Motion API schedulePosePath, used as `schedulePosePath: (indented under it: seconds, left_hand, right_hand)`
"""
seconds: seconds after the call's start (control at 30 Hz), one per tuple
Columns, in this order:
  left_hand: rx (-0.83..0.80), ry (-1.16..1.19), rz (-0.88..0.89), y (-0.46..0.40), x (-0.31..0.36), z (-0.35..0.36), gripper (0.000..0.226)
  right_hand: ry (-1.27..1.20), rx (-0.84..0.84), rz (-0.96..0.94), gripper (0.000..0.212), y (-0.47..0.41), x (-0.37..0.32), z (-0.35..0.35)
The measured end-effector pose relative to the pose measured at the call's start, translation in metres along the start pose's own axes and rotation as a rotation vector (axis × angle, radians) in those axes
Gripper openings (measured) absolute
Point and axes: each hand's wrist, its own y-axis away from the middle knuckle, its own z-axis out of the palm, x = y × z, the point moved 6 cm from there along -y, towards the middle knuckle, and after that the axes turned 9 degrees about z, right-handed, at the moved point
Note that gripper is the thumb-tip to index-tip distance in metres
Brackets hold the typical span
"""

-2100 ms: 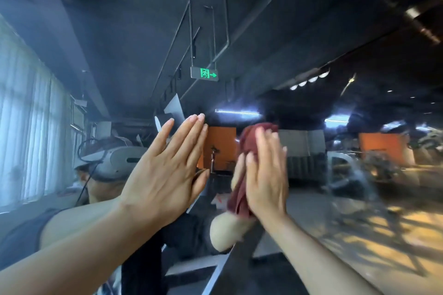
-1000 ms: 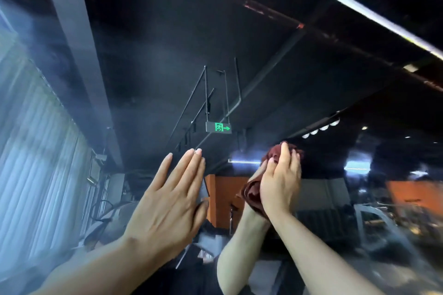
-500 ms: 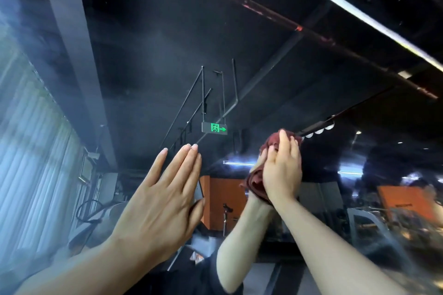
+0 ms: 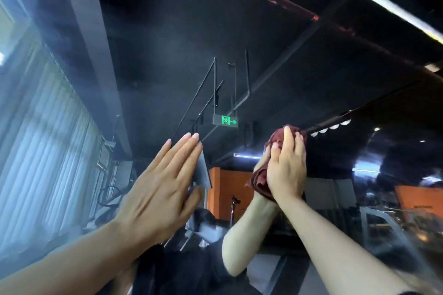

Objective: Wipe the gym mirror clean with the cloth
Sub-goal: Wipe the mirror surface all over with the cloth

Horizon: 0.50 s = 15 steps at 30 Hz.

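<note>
right hand (image 4: pixel 286 170): flat against the cloth, fingers straight and close together, pressing it onto the mirror, fingertips pointing up

cloth (image 4: pixel 261 181): dark red, bunched up between the right palm and the glass, poking out above the fingertips and off the left edge of the hand; it sits just below and right of the green exit sign

left hand (image 4: pixel 158 189): open palm laid on the glass with nothing in it, fingers straight and together, thumb out to the side; lower left of the exit sign, well apart from the cloth

mirror (image 4: pixel 167 43): fills pretty much the whole view, looks hazy, more so toward the left side

exit sign (image 4: pixel 225 121): green, a reflection, hanging from the dark ceiling, between the two hands and a bit higher

reflections: the right forearm shows mirrored right under the cloth, pale blinds (image 4: pixel 43 151) far left of the sign, orange wall (image 4: pixel 223 189) below it
</note>
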Motion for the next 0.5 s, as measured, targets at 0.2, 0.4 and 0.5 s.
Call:
schedulePosePath:
  seconds: [0.2,0.4,0.5]
  left_hand:
    - [0.078,0.002,-0.211,0.028,-0.055,-0.036,0.063]
    - [-0.019,-0.139,-0.39,0.072,-0.116,-0.063,0.067]
    - [-0.014,-0.154,-0.399,0.077,-0.118,-0.065,0.068]
  right_hand:
    - [-0.046,-0.101,-0.28,0.05,0.026,-0.105,0.037]
    - [-0.052,-0.088,-0.343,0.05,0.049,-0.163,0.055]
    - [-0.055,-0.088,-0.375,0.05,0.061,-0.193,0.063]
